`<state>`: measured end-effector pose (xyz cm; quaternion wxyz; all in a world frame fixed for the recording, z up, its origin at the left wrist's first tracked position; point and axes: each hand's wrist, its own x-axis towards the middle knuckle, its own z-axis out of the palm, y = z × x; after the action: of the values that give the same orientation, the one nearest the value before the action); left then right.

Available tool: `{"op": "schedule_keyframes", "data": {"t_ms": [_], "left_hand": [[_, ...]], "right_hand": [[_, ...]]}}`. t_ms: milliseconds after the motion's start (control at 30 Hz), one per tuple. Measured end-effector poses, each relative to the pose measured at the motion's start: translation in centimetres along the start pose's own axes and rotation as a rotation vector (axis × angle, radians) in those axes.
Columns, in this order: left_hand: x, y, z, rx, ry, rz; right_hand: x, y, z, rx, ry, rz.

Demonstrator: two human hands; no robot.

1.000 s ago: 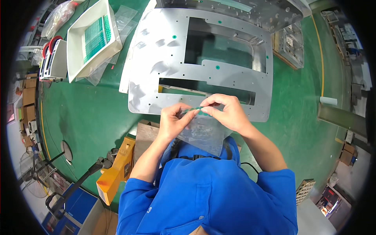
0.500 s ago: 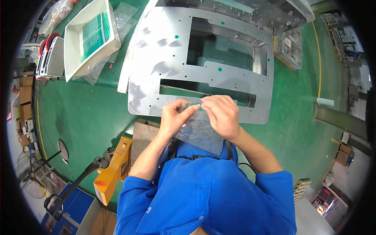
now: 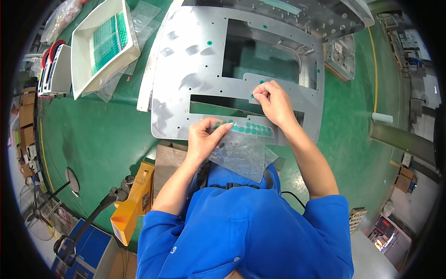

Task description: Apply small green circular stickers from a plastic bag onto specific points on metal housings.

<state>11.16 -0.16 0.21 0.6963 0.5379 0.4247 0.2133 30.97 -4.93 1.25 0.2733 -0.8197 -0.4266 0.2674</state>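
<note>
The left hand (image 3: 204, 137) pinches a clear backing sheet (image 3: 241, 151) against the near edge of the large aluminium plate (image 3: 186, 69), thumb and fingers closed on the sheet's upper left corner. A row of round green stickers (image 3: 246, 129) runs along the sheet's top edge, its long axis pointing left to right, from the left hand's fingertips toward the right forearm.

The right hand (image 3: 274, 102) is up on the plate, just past the sheet, fingertips pressed together at a spot beside the big rectangular cutout (image 3: 262, 58). It probably holds 1 green sticker there, though the fingers hide it and I cannot tell for sure. The sticker row lies below and slightly left of that grip, nearer to the person; the right hand is the closer of the 2 to the row's right end. A few green dots already sit on holes in the plate, such as 1 (image 3: 209, 43) near its upper left.

On the green worktop (image 3: 93, 135) to the left, a white tray (image 3: 104, 44) holds more green sticker sheets. A yellow tool (image 3: 134, 204) lies by the person's left elbow.
</note>
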Motion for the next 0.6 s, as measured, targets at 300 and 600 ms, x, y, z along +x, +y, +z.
{"op": "schedule_keyframes", "data": {"t_ms": [300, 600], "left_hand": [[0.25, 0.0, -0.07, -0.001, -0.021, -0.017], [0.3, -0.07, -0.02, 0.029, -0.006, 0.01]], "right_hand": [[0.14, 0.17, 0.39, -0.075, 0.057, -0.042], [-0.04, 0.01, 0.46, -0.086, 0.073, -0.043]]}}
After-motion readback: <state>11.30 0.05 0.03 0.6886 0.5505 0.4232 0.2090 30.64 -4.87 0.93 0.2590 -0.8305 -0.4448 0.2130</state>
